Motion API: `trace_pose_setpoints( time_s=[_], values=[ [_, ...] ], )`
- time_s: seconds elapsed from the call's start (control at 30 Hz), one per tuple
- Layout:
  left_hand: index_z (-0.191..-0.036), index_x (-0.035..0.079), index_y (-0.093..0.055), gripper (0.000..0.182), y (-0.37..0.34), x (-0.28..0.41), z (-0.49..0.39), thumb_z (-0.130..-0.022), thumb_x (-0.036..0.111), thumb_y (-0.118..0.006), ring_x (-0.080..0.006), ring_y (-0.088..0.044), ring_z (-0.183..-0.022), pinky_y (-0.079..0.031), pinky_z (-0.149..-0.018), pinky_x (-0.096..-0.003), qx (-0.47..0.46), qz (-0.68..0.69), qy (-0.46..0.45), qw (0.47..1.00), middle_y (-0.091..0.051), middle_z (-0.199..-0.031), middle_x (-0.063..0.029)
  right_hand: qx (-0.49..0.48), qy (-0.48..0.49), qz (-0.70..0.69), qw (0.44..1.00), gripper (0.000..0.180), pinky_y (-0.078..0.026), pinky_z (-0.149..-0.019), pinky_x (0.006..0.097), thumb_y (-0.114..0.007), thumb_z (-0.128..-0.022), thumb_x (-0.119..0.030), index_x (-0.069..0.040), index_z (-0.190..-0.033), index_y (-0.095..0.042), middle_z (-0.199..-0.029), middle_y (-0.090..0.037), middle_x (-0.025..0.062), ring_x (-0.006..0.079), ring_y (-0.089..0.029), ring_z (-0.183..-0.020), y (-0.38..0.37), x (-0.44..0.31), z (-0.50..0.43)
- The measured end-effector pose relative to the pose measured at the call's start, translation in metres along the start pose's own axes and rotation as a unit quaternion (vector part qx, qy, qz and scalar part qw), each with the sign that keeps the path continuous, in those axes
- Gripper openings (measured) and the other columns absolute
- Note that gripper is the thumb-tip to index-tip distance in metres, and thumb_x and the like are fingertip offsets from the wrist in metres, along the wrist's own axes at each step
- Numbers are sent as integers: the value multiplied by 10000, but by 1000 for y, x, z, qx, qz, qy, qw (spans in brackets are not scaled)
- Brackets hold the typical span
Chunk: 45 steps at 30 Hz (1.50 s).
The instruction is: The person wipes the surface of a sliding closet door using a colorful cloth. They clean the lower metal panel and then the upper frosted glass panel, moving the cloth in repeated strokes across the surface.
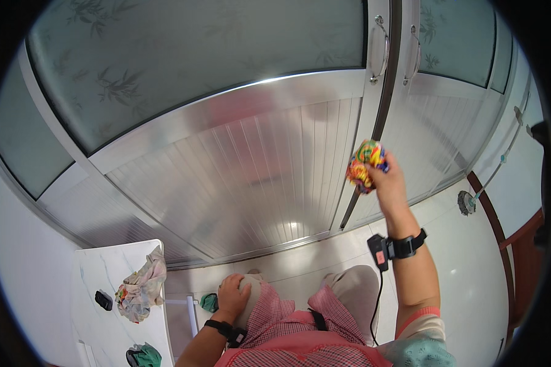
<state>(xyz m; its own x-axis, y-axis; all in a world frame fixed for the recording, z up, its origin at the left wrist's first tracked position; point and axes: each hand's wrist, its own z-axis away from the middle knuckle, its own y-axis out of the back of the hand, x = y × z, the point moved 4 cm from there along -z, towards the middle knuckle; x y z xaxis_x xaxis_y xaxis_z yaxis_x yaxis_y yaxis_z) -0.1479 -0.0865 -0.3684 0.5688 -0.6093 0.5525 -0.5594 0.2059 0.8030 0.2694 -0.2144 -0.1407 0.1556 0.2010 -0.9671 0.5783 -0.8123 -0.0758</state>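
Note:
My right hand (390, 179) is raised before the doors, its thumb and fingers closed around a crumpled wad of brightly patterned cloth (366, 160). The wad shows red, yellow, green and blue; it overlaps the dark gap between the doors in view, and whether it touches them I cannot tell. Behind it stands a metal-framed sliding door (257, 183) with a ribbed lower panel and frosted glass above. My left hand (235, 296) rests on my bent left knee, holding nothing. Straps with small black devices sit on both wrists, and a cable hangs from the right one.
At left, a white marble-patterned table (115, 261) carries a crumpled pale cloth (142, 289), a small black object (103, 300) and a green bundle (146, 355). Another green bundle (208, 303) lies beside the table leg. A mop (467, 202) leans at right, near brown wooden furniture (528, 257).

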Motion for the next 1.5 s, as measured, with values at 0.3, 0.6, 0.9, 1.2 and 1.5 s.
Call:
trace_pose_setpoints(
  time_s=[0.3,0.6,0.9,1.2,1.5],
  values=[
    [-1058,61,-655,312,11,-14,8,-824,263,-699,-347,-603,-1071,-475,-938,-433,8,3,33,999,-660,-1128,-138,-95,-107,67,987,356,-561,-762,292,-682,-887,-33,-33,-1233,-596,-951,-664,30,121,-642,-857,-46,45,17],
    [-1088,64,-638,285,14,-16,7,-838,191,-690,-348,-597,-1060,-476,-929,-419,-5,7,46,999,-648,-1134,-138,113,466,378,792,536,-444,-1010,441,-665,-748,80,-73,-1256,-588,-1279,-566,165,397,-524,-1178,-53,-93,-64],
    [-1070,51,-648,293,14,-14,2,-828,210,-688,-367,-595,-1061,-466,-937,-447,-9,34,41,999,-651,-1140,-159,262,473,467,700,395,-479,-899,437,-705,-764,13,-60,-1143,-621,-1176,-605,127,346,-558,-1035,-85,-112,-100],
    [-1075,43,-648,301,8,-8,-4,-831,215,-684,-371,-593,-1067,-463,-941,-449,-19,30,32,999,-648,-1141,-170,232,500,409,727,348,-451,-875,468,-658,-752,34,-34,-1088,-600,-1151,-590,160,379,-540,-1017,-107,-78,-80],
    [-1065,48,-652,297,8,-7,-3,-827,225,-682,-370,-598,-1056,-468,-929,-449,-9,12,33,999,-652,-1134,-163,121,548,376,737,187,-438,-907,440,-603,-826,-101,-63,-1005,-643,-1105,-613,100,310,-551,-1022,-132,-102,-68]
  ],
)
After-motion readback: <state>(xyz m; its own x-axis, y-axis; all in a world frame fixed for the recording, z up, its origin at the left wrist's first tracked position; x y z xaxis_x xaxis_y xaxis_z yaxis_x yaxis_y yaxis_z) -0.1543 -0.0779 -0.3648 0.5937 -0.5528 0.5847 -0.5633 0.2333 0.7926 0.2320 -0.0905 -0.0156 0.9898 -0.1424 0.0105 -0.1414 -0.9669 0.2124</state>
